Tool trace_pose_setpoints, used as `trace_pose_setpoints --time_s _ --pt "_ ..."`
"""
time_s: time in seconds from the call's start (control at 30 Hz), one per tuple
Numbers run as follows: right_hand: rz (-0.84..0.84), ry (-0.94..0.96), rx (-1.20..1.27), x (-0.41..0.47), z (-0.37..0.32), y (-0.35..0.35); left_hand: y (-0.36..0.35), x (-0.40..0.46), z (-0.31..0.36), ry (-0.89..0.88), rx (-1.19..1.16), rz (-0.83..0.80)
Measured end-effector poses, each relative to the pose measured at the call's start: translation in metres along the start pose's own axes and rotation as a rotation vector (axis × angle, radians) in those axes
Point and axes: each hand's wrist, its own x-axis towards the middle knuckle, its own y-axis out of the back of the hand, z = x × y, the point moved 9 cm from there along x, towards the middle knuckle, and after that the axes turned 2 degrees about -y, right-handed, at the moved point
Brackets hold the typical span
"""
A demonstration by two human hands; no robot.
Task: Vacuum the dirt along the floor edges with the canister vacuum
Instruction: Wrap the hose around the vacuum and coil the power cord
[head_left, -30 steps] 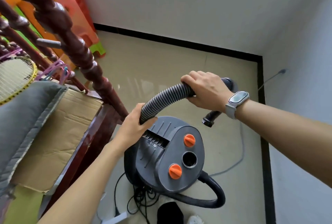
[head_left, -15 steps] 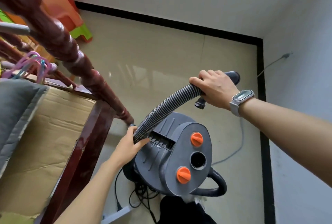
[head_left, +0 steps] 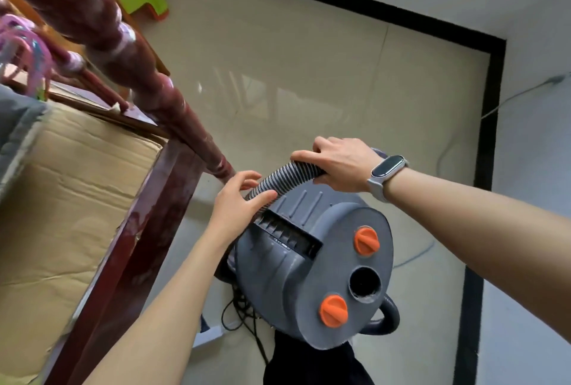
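Hose handling at the canister; edge cleaning not begun.
Left hand [head_left: 239, 199] loosely cups the ribbed grey hose [head_left: 279, 177]; right hand [head_left: 338, 165] grips it above the grey orange-knobbed canister vacuum [head_left: 312, 264]. Black floor edge [head_left: 482, 168] untouched.

Matt grey plastic vacuum body [head_left: 312, 264] with ribbed hose [head_left: 278, 179] at 12 o'clock; glossy tiled floor [head_left: 309, 82]; lacquered dark wood baluster [head_left: 129, 54], creased matt cardboard [head_left: 71, 199] at 9 o'clock.
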Motion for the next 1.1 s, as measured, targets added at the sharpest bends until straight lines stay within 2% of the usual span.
trace_pose_setpoints --time_s 0.13,0.27,0.33,0.47,0.67,0.83,0.97,1.1 --pt "-0.040 -0.049 0.023 0.011 0.013 -0.036 -0.007 -0.003 -0.063 0.101 -0.028 -0.114" --pt "-0.085 -0.098 0.061 0.035 0.023 -0.053 -0.006 -0.008 -0.109 0.184 -0.049 -0.125" --pt "-0.149 -0.102 0.125 0.047 0.016 -0.067 -0.003 -0.008 -0.118 0.185 -0.020 -0.092" --pt "-0.318 -0.153 0.303 0.070 0.004 -0.083 0.007 -0.007 -0.125 0.226 0.024 0.093" --pt "-0.305 -0.012 0.261 0.098 -0.056 -0.078 0.005 0.012 -0.097 0.156 -0.008 0.300" --pt "-0.306 0.018 0.258 0.112 -0.075 -0.097 0.016 0.007 -0.127 0.168 -0.019 0.225" --pt "-0.350 0.019 0.316 0.126 -0.071 -0.108 0.017 0.000 -0.141 0.205 -0.042 0.264" --pt "-0.375 0.037 0.279 0.135 -0.069 -0.120 0.007 0.002 -0.139 0.212 0.029 0.251"
